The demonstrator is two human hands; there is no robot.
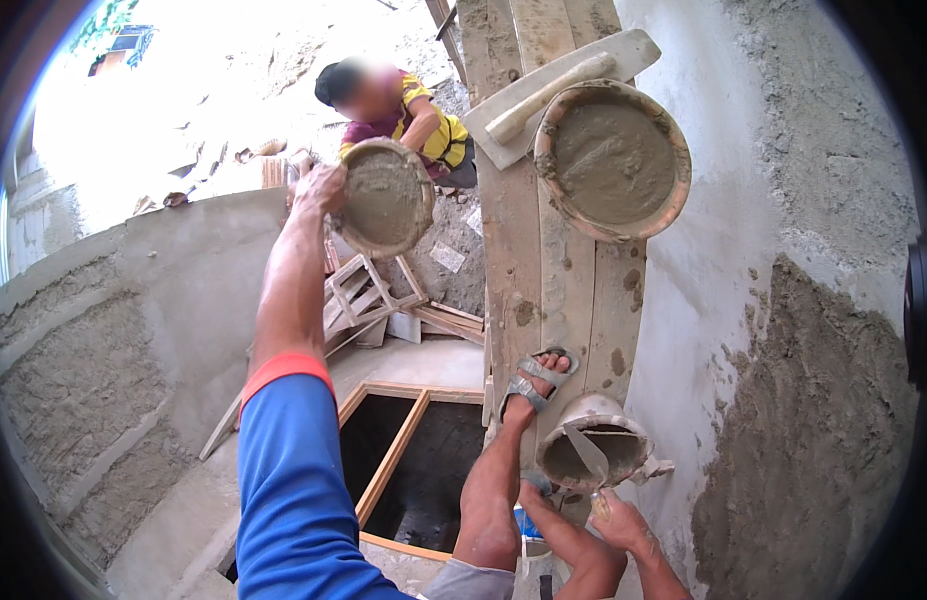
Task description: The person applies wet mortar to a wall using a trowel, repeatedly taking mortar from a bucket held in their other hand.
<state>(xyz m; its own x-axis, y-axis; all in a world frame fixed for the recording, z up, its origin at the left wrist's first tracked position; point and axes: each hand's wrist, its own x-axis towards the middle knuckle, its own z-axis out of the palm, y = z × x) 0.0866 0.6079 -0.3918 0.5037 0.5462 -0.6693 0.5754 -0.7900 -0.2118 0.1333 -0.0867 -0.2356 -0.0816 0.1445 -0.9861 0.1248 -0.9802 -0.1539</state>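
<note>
A mortar-filled bowl (427,200) is held out by the left grip (324,185), near a co-worker (446,135); a trowel (589,456) is clasped by the right grip (624,522) over a lower bowl (596,406). A handover seems in hand; next, a level hold until release is probably called for.

Float (551,98) on planks (569,280) beyond trowel (589,455)

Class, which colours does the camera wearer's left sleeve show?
Blue sleeve, red-orange cuff; best in head view.
</note>
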